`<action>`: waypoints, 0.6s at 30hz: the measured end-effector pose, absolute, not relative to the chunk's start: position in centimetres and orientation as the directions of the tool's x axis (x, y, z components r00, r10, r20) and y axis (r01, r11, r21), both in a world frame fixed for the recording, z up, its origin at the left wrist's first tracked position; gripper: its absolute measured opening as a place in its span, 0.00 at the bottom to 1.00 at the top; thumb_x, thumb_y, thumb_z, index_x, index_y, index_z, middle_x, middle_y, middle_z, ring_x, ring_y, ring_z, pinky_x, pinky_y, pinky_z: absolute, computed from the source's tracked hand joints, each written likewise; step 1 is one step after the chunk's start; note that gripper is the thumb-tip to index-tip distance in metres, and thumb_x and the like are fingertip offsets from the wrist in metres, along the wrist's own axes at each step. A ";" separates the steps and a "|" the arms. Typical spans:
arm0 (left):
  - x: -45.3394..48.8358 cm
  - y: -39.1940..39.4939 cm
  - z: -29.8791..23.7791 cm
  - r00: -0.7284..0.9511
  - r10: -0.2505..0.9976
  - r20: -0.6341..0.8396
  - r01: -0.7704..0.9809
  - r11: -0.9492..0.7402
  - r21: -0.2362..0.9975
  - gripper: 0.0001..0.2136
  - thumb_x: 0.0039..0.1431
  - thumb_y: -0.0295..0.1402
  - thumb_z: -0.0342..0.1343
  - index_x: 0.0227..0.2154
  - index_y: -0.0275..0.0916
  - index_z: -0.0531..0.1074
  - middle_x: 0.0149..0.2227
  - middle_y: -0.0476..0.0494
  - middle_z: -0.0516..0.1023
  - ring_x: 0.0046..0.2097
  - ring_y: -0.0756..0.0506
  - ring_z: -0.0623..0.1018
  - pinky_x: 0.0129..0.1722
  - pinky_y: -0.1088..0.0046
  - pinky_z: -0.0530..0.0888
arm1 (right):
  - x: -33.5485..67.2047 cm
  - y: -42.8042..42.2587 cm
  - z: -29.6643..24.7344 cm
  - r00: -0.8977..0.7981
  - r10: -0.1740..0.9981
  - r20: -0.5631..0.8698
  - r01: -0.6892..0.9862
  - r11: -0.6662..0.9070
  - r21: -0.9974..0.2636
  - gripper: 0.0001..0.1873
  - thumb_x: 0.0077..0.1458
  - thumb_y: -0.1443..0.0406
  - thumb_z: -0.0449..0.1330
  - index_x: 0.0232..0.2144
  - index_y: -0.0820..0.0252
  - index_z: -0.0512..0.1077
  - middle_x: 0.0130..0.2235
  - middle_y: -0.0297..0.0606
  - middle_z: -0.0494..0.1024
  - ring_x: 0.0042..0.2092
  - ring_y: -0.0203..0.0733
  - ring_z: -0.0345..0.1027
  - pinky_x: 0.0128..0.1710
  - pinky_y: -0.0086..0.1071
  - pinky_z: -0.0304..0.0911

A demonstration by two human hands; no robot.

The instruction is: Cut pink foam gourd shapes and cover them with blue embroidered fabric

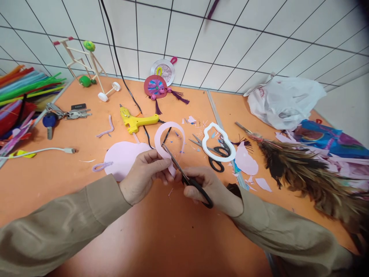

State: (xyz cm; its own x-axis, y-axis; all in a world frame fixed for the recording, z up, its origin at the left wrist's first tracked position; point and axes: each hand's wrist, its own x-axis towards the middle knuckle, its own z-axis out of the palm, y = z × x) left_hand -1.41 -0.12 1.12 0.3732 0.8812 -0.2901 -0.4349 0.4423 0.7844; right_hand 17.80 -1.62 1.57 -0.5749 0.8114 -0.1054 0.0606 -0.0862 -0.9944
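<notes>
My left hand [148, 171] pinches a curved pink paper strip [161, 134], which bends up and over in an open loop above the fingers. In my right hand [207, 188] is a pair of black-handled scissors [180, 169], its blades pointing up and left against the strip's inner edge. Under and beside my left hand lies a rounded pink paper shape [123, 154] with a lilac pipe-cleaner loop [101, 166] at its left edge. A second pair of scissors [216, 163] rests on the table to the right, partly covered by a white wavy frame [206, 142].
Behind my hands lies a yellow glue gun [141, 121]. Two round tasselled ornaments [155, 86] rest near the tiled wall. Keys [50, 121], pipe cleaners [29, 88] and a stick model [83, 61] are left; a feather duster [300, 169] and plastic bag [282, 100] right. Pink scraps [245, 159] lie about.
</notes>
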 end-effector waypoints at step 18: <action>-1.7 0.0 0.9 0.381 0.900 -0.214 -0.434 0.378 0.817 0.08 0.56 0.30 0.64 0.23 0.35 0.75 0.23 0.46 0.81 0.23 0.52 0.77 0.22 0.80 0.72 | 17.9 -1.8 1.8 -0.593 0.791 -0.152 0.147 -0.079 -0.986 0.31 0.50 0.36 0.61 0.30 0.57 0.67 0.23 0.29 0.64 0.24 0.33 0.55 0.23 0.31 0.54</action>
State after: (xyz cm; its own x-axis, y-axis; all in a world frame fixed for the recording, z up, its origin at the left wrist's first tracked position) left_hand -1.66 0.04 0.95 0.3808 0.8996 -0.2138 -0.4344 0.3782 0.8175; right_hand 17.94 -1.81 1.77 -0.5927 0.7909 -0.1522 0.1471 -0.0794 -0.9859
